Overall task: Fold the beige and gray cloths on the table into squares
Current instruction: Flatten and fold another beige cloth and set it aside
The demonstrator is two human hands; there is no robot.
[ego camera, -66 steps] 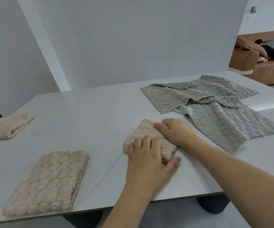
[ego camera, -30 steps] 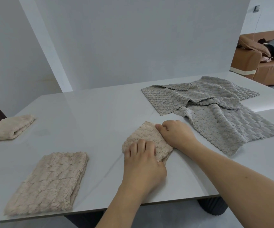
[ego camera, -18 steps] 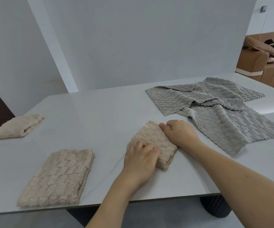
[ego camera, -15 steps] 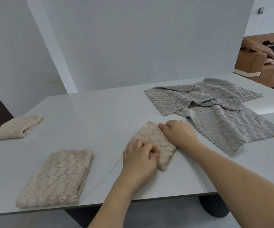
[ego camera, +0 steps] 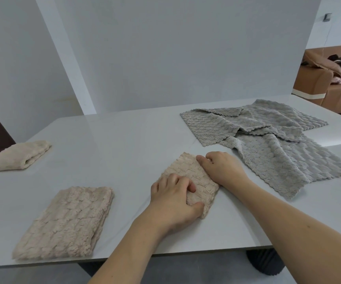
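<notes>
Table (ego camera: 124, 140), pale and glossy, before white walls; both grips pinch beige cloth (ego camera: 190, 173).

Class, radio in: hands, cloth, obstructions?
Left hand grips small beige cloth; right hand curled on its edge. Gray cloths unfolded. Nothing blocking.

Three beige cloths, bumpy scale-like texture: centre (ego camera: 192, 177), lower left (ego camera: 65, 224), far left (ego camera: 18, 155). Gray cloths (ego camera: 267, 140), same scalloped weave, upper right. Bench (ego camera: 114, 140) pale gray, glossy. Sofa (ego camera: 339, 89) tan-brown, right edge.
</notes>
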